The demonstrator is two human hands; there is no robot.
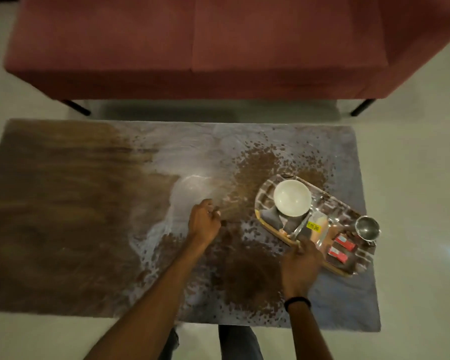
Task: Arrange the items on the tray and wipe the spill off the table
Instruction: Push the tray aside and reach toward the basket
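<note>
A patterned oval tray (266, 193) lies on the right of the table (63, 229). It holds a white bowl (292, 197), a steel cup (366, 228), two red packets (340, 248) and a metal utensil (300, 228). My right hand (300, 266) is at the tray's near rim, its fingers around a clear container with a yellow label (317, 224). My left hand (204, 223) is curled left of the tray over the brown spill (252, 279), and a thin blurred item seems to stick out of it. Spilled drops spread around the tray.
A red sofa (192, 48) on black legs stands beyond the table's far edge. The left part of the table shows dark wood. Pale floor surrounds the table, and my legs are at the near edge.
</note>
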